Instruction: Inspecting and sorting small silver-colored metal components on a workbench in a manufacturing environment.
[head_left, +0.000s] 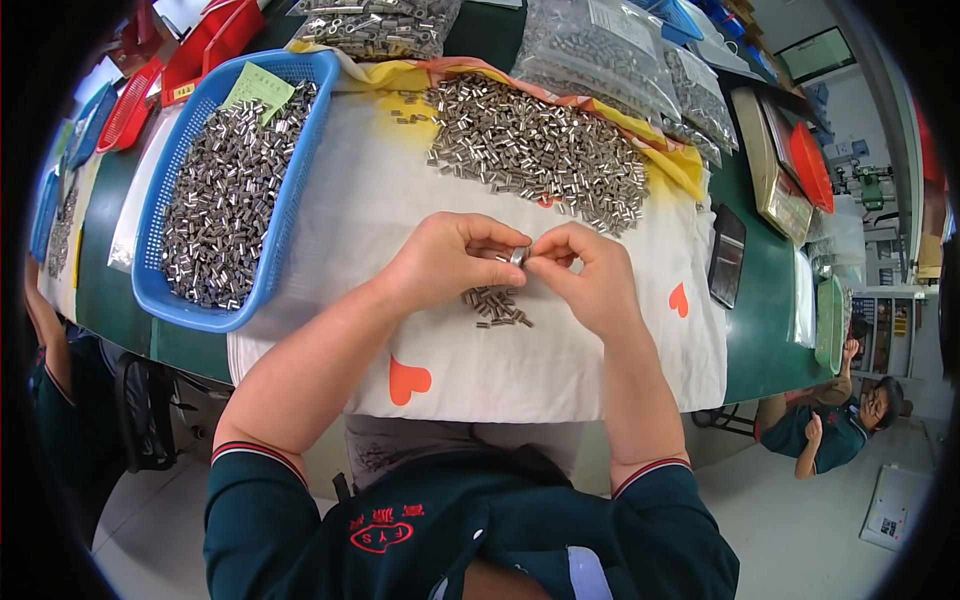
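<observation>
Both my hands meet over the middle of a white cloth (520, 370) printed with red hearts. Between the fingertips of my left hand (450, 262) and my right hand (590, 270) sits a small shiny metal cylinder (519, 256), pinched from both sides. Part of it is hidden by the fingers. Under my hands lies a small heap of metal cylinders (497, 306), a few of them loose at its near edge. Farther off, a large pile of similar cylinders (540, 145) spreads across the cloth.
To the left stands a blue plastic basket (145, 240) full of metal cylinders, with a green paper slip (258, 92) on top. Clear bags of metal parts (600, 50) line the back. A dark phone-like slab (727, 256) lies right. Co-workers sit at either side, one person (835, 435) at right.
</observation>
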